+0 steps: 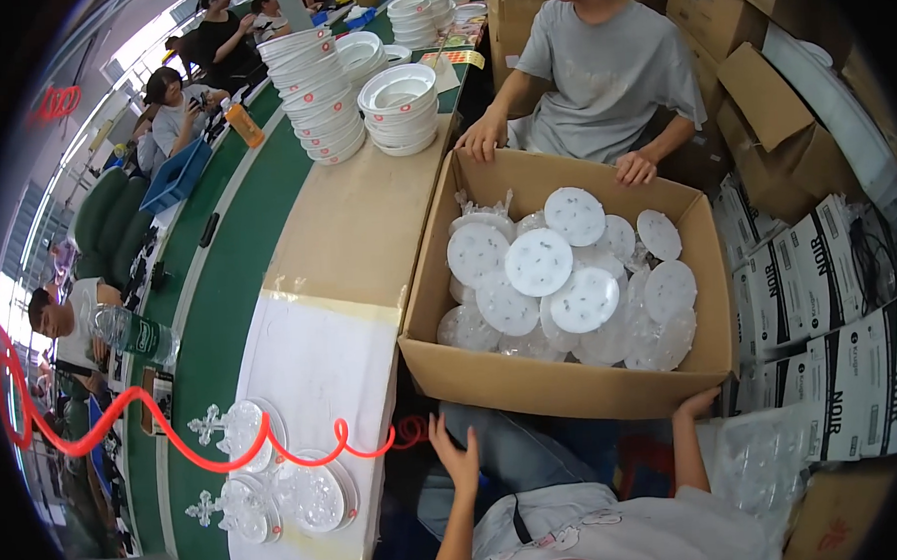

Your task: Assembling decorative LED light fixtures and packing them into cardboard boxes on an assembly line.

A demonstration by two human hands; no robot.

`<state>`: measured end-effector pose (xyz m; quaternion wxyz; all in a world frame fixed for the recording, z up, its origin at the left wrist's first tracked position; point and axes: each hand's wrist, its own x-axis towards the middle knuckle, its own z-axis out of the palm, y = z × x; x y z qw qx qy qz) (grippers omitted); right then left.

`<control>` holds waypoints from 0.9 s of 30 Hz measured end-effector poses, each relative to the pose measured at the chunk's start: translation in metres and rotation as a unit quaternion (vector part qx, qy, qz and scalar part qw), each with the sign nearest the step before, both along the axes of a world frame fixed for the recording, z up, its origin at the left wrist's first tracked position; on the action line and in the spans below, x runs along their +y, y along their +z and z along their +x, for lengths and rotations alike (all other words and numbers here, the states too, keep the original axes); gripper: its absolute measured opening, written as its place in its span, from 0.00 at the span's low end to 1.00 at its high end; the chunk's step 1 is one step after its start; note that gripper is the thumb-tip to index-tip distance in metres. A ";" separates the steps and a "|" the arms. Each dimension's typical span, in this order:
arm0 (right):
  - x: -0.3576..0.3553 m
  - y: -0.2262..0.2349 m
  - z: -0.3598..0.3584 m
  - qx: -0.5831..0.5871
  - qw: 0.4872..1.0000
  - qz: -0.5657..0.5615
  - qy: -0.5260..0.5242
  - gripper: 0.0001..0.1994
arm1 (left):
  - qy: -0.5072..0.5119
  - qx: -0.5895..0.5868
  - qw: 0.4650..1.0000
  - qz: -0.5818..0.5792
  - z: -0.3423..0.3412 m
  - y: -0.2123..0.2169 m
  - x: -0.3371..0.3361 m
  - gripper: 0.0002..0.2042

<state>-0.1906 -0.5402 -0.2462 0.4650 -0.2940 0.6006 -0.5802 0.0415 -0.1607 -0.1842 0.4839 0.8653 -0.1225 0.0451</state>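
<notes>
— While the cardboard box (563, 385) is held at its near edge, how are the hands placed?

— The right hand (696, 404) is cupped under the near right corner, fingers pressed against the wall. The left hand (456, 455) is spread open, just below the near left corner, apart from the cardboard.

— And what is carried inside?

— White round discs (539, 262) in clear bags are piled loosely, filling the box. On the far side, the rim is gripped by another person's hands (482, 138).

— How is a lift like this best managed?

— The left palm should probably be brought flat under the bottom before weight is taken, so the load is shared evenly. The box should be kept level, since the discs could slide. The red coiled hose (306, 454) and clear lids (318, 496) on the left table (322, 366) are best avoided.
</notes>
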 end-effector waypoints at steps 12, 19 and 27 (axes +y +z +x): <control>0.040 -0.027 -0.073 0.164 0.984 -0.018 0.071 0.26 | 0.086 0.368 0.926 -0.014 -0.003 -0.134 0.112 0.25; 0.113 -0.002 -0.088 0.193 0.937 0.191 0.219 0.36 | 0.081 0.245 0.955 -0.145 0.028 -0.173 0.114 0.26; 0.118 -0.019 -0.135 0.400 0.648 0.181 0.622 0.32 | 0.064 0.219 0.953 -0.199 -0.100 -0.247 0.186 0.20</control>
